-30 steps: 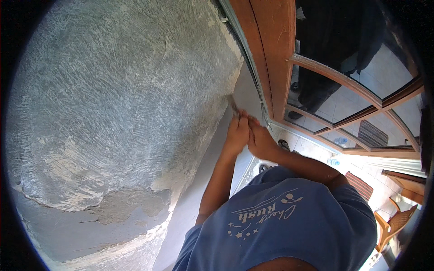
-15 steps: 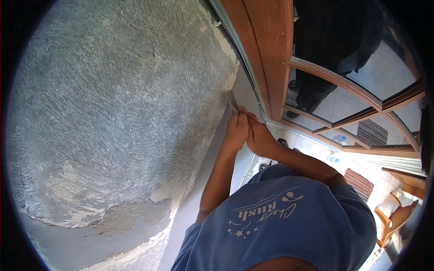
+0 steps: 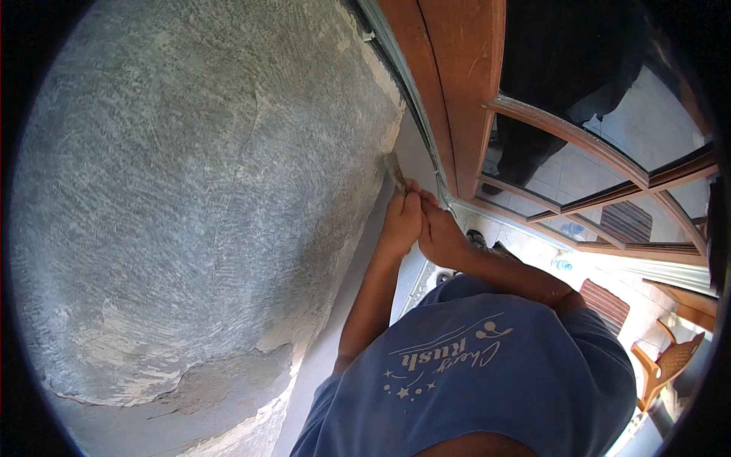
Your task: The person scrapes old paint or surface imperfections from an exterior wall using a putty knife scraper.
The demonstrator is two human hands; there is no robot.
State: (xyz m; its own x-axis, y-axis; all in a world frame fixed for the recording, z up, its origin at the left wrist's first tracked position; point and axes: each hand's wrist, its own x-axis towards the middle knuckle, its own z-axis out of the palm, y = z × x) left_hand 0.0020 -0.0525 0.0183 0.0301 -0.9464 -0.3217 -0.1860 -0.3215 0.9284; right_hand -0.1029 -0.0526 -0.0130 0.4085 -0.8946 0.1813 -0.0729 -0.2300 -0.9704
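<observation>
My left hand (image 3: 401,225) and my right hand (image 3: 442,234) are closed together around the handle of a scraper (image 3: 394,169), which is mostly hidden in my fingers. Its flat, dull blade points up and away from me. The tip lies at the right border of the rough grey plastered wall (image 3: 205,183), where the coarse coat meets a smooth grey strip (image 3: 412,150). Whether the tip presses on the wall or only hovers beside it, I cannot tell.
Right of the strip stands a brown wooden frame (image 3: 461,99) with glass panes and a cable along its edge. Lower on the wall is a broken plaster patch (image 3: 221,381). Below right are a striped mat (image 3: 605,303), a blue-tinted bottle (image 3: 562,265) and a brown chair (image 3: 668,367).
Both hands and the scraper have shifted very slightly to the right, and more of the blade shows. My grip is the same.
</observation>
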